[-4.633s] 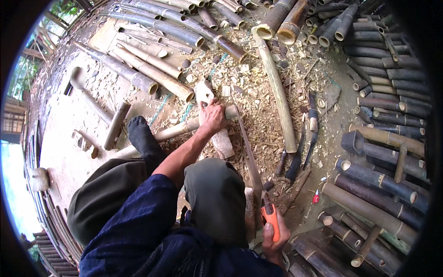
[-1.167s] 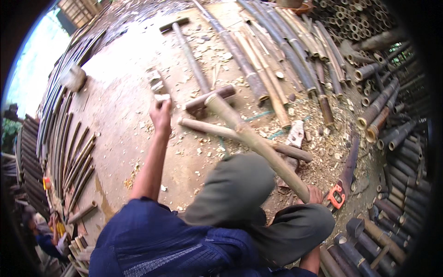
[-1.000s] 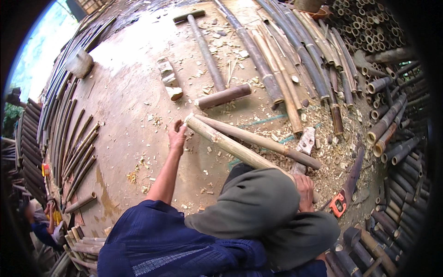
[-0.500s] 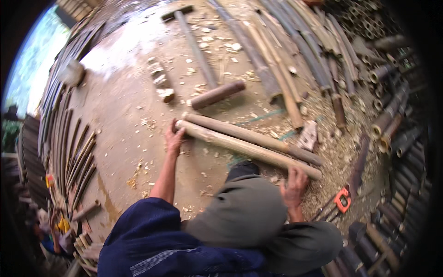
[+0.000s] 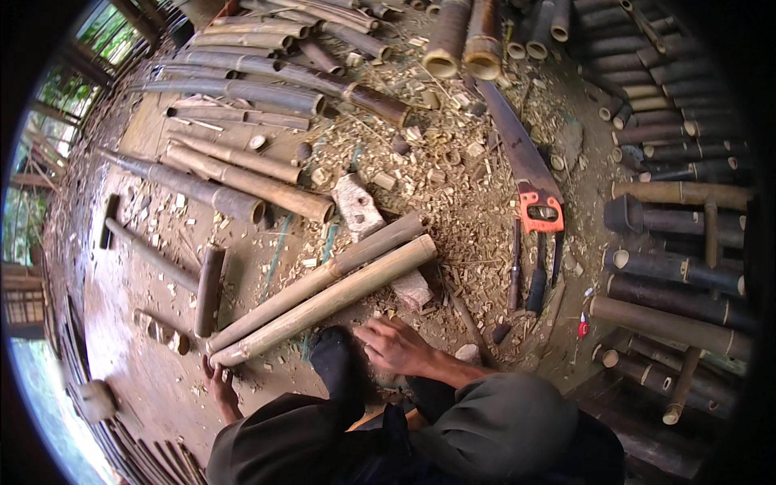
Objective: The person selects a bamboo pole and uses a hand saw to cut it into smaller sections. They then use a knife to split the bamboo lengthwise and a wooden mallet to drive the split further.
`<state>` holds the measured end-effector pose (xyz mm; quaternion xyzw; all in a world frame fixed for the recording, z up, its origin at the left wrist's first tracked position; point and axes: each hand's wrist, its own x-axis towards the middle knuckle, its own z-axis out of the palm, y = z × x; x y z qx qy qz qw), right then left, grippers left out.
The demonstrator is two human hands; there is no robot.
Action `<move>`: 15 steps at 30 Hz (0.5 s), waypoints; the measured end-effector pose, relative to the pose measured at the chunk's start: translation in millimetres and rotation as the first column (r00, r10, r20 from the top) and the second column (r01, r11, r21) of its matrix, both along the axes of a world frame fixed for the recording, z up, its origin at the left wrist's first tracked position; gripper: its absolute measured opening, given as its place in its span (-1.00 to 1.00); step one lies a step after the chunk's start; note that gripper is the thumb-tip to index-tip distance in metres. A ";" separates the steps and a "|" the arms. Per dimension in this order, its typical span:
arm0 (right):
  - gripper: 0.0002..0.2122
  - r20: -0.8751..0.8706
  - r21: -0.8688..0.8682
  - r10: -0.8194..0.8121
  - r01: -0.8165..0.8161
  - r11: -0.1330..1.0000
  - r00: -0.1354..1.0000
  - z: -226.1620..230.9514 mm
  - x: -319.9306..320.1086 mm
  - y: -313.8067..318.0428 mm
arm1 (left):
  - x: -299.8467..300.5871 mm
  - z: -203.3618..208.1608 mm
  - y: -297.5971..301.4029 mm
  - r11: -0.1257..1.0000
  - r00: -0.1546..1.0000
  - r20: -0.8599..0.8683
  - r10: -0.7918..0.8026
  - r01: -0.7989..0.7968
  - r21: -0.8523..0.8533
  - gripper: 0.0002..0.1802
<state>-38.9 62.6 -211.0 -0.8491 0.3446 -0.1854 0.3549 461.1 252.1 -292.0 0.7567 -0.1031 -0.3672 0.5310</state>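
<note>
Two pale bamboo poles lie side by side on the ground, the near one (image 5: 331, 303) lighter than the far one (image 5: 323, 275). Their right ends rest on or beside a whitish stone block (image 5: 411, 291). At the near pole's left end, my left hand (image 5: 224, 394) has its fingers stretched out, the tips touching or very close to that end. My right hand (image 5: 396, 346) is off the poles, just below the near one, beside my dark-covered foot (image 5: 331, 360). Its fingers are loosely bent and apart, with nothing seen in them.
A handsaw (image 5: 517, 145) with an orange handle lies on wood chips to the right, near dark-handled tools (image 5: 536, 283). A short dark cylinder (image 5: 210, 291) and a notched wooden block (image 5: 162, 331) lie left. Bamboo lengths (image 5: 218, 194) spread behind; stacked bamboo (image 5: 679, 303) lines the right.
My view has swung toward the right. My right hand has come off the near pole's right end and moved toward my foot. My left hand remains by the pole's left end.
</note>
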 end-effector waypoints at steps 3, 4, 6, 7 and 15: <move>-0.49 -0.019 -0.406 -0.219 0.193 0.893 0.976 10.0 4.8 -47.0 | 18.8 -8.7 15.9 0.999 0.990 0.133 -0.042 0.041 0.007 -0.25; -0.43 -0.075 -0.452 -0.306 0.241 0.859 0.949 -7.9 -3.3 -60.7 | 14.5 -13.0 8.4 0.998 0.997 0.060 0.055 -0.052 -0.043 -0.23; -0.56 -0.328 -0.453 -0.318 0.147 0.879 0.890 -8.2 -10.6 -94.2 | 31.3 -18.4 15.8 0.967 0.973 -0.038 0.226 -0.228 -0.113 -0.23; -0.56 -0.446 -0.382 -0.266 0.087 0.920 0.855 -7.9 -11.9 -105.3 | 47.7 -22.9 29.0 0.943 0.953 -0.067 0.295 -0.301 -0.140 -0.25; -0.34 -0.197 -0.238 -0.222 0.173 0.956 0.955 -19.9 -104.5 -89.6 | 30.6 87.1 -75.6 0.812 0.929 0.337 0.154 0.075 -0.579 -0.12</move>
